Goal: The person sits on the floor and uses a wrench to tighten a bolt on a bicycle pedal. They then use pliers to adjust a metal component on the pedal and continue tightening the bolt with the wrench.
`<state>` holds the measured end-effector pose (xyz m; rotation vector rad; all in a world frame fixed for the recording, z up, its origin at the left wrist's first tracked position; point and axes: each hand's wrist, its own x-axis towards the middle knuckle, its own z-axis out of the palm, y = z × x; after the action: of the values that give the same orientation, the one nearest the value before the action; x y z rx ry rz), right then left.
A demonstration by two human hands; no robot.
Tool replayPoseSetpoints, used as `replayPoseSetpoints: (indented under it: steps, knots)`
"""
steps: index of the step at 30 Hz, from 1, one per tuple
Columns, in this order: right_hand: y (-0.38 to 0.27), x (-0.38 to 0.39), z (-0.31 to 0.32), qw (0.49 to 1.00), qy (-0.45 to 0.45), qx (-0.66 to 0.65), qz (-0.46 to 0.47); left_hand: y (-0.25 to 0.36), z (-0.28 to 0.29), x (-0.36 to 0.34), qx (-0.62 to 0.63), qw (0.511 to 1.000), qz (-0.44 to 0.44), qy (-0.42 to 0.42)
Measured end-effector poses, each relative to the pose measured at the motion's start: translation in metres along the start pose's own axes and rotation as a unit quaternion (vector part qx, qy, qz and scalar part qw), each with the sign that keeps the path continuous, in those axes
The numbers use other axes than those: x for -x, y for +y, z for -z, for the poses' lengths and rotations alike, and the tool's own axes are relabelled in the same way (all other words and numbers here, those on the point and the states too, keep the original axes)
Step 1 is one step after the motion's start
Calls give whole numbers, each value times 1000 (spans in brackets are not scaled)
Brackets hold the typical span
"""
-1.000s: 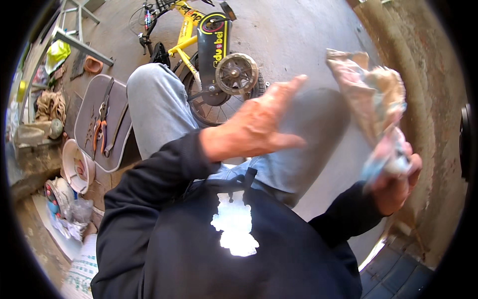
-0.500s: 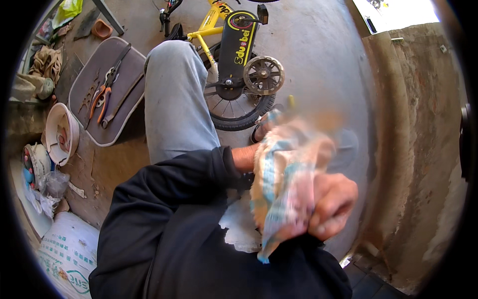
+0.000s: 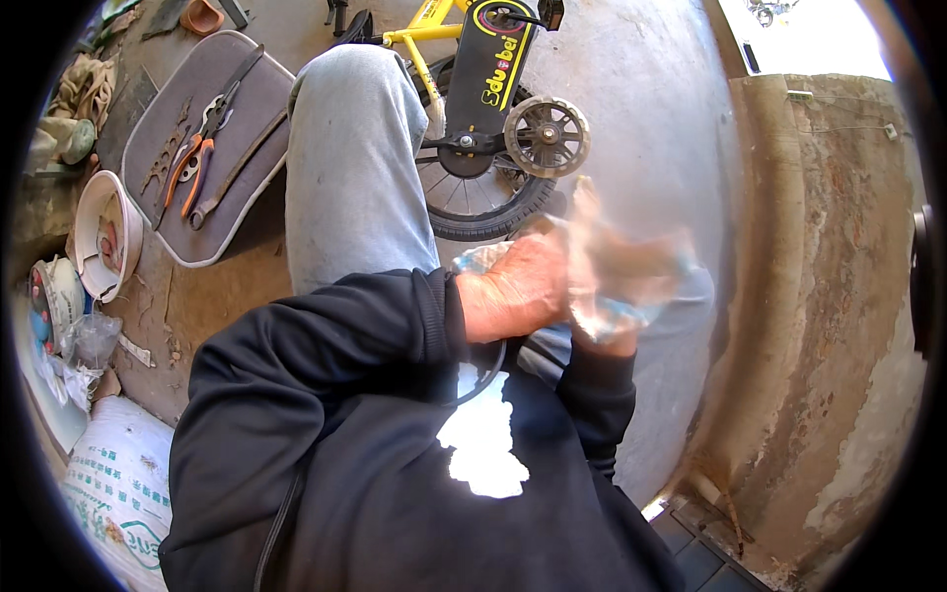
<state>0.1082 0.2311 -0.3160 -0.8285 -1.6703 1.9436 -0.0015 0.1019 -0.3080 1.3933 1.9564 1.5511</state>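
Observation:
A pale cloth [image 3: 619, 296] with light blue patches is bunched between my hands in front of my knees, smeared by motion. My left hand [image 3: 518, 284] is closed against the cloth, its knuckles up and its fingertips hidden; some cloth also shows on its far side. Of my right hand [image 3: 607, 342] only the wrist edge shows plainly; the cloth and blur cover its fingers. A dark thin cord [image 3: 486, 385] curves below my left wrist. Just beyond my hands stands a yellow child's bicycle [image 3: 424, 39] with a black chain cover, rear wheel and clear-rimmed training wheel [image 3: 547, 136].
A grey padded board [image 3: 237, 74] at the left carries pliers [image 3: 197, 163], a wrench [image 3: 237, 178] and a flat toothed metal piece. Beside it are a white bucket [image 3: 131, 237], plastic bags and a white sack [image 3: 118, 474]. A rough wall [image 3: 838, 296] runs along the right.
The cloth and my right hand have moved up and away from my lap. My left hand, hidden behind the cloth before, now shows. The view has shifted slightly.

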Motion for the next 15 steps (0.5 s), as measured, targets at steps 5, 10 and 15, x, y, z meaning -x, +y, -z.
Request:
replayPoseSetpoints:
  steps: [5, 10, 15]
  knots:
    - [-26, -20, -19, 972, 42, -231, -17, -12, 20, -10, 1, 999, -19, 32]
    - [10, -39, 42, 941, 14, 314, 128, -11, 40, -36, 344, 928, 135, -51]
    - [-59, -26, -41, 957, -131, 248, 76, -29, 22, -41, 413, 898, 133, 76]
